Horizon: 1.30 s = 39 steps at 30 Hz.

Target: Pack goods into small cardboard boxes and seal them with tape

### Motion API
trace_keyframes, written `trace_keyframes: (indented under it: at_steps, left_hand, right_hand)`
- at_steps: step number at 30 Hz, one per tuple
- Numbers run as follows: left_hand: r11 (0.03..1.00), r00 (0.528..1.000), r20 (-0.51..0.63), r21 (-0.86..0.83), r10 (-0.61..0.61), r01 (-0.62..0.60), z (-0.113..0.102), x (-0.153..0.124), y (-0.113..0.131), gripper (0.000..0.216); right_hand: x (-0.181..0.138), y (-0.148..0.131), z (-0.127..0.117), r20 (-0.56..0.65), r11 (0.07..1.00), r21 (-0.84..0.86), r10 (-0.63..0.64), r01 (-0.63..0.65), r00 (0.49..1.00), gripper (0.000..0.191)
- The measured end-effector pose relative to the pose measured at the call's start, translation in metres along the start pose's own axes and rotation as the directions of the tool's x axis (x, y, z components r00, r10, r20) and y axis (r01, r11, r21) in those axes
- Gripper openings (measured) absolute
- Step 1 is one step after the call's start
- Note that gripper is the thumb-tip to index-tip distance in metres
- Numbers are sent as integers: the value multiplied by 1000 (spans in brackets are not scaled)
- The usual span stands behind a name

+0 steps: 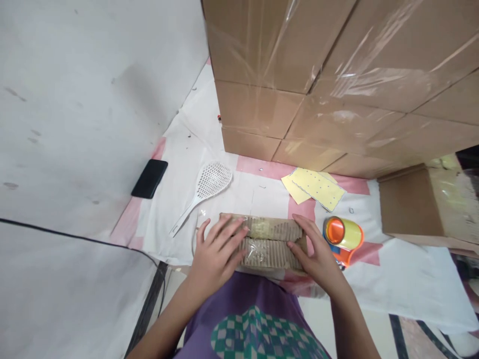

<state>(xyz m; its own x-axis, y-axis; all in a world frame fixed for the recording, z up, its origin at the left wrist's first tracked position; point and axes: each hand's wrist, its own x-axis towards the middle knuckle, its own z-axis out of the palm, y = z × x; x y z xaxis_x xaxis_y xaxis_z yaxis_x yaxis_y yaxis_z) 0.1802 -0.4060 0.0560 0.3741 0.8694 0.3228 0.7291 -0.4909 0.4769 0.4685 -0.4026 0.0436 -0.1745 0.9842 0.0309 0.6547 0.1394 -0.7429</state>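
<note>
A small corrugated cardboard parcel (267, 242) with clear tape across its top lies on the cloth just in front of me. My left hand (217, 252) rests flat on its left end with fingers spread. At the parcel's right end, my right hand (316, 254) presses on it, fingers stretched out and together. Neither hand grips anything else.
An orange and yellow tape dispenser (342, 237) sits right of the parcel. Yellow dotted sheets (316, 187), a white plastic slotted scoop (205, 189) and a black phone (149, 178) lie on the pink-and-white cloth (392, 279). Stacked cardboard boxes (329, 75) wall the far side. An open box (411, 204) stands right.
</note>
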Motion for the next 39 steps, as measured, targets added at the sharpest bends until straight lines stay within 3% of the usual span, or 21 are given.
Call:
trace_keyframes:
  at_steps: [2,5,7,8,10,11,12,13,15,17,18,22,27,30,33,36,39]
  left_hand:
    - [991,988,95,37,121,-125,-2,3,5,48]
    - [972,960,209,107,185,-211,-1,6,8,60]
    - [958,951,242,162,193,-235,2,5,7,70]
    - [952,950,242,184,196,-243,4,5,6,71]
    - [936,948,217,217,231,-278,8,4,3,60]
    - [923,942,196,226,271,-312,9,5,2,52]
    - [909,934,171,229,314,-348,11,6,1,45]
    - [897,925,148,230,351,-377,13,8,0,40]
    - [882,909,117,223,400,-416,17,14,-4,35]
    - [878,901,111,201,420,-434,20,23,-10,38]
    - [872,892,118,188,436,-451,21,28,-14,40]
    - [850,860,158,145,484,-506,22,46,-23,44]
    - [862,876,164,168,453,-478,14,54,-16,40]
    - [856,888,159,235,432,-459,7,48,-2,36]
    - [886,907,38,200,420,-418,10,34,21,31]
    - [932,929,-115,-53,351,-358,26,19,55,20]
    - [911,966,-108,-322,237,-259,47,12,89,39]
  right_hand:
    - [0,-1,4,-39,1000,25,2,-1,999,53]
    - [-4,-3,3,-107,997,72,26,-18,994,51]
    - [-10,4,-5,-303,995,76,86,-66,949,47]
    - [-14,12,-10,-450,991,65,130,-113,883,47]
    - [-23,37,-24,-714,965,70,226,-254,663,55]
    - [-26,53,-31,-774,940,117,288,-321,564,65]
    - [-29,71,-38,-776,909,201,375,-366,507,74]
    - [-32,88,-44,-722,868,312,481,-387,497,79]
    - [-35,116,-54,-469,751,533,646,-391,602,75]
    - [-38,132,-59,-214,656,640,653,-401,727,60]
    - [-40,135,-60,-149,645,648,628,-405,764,53]
    - [-50,127,-60,-119,684,605,583,-407,804,41]
    - [-65,112,-61,70,752,513,445,-415,893,39]
    - [-73,102,-52,-20,799,472,434,-374,901,35]
    - [-83,88,-30,-292,833,479,448,-276,845,34]
    - [-96,69,-3,-509,847,510,437,-149,741,39]
    - [-102,44,13,-619,862,507,379,-18,688,43]
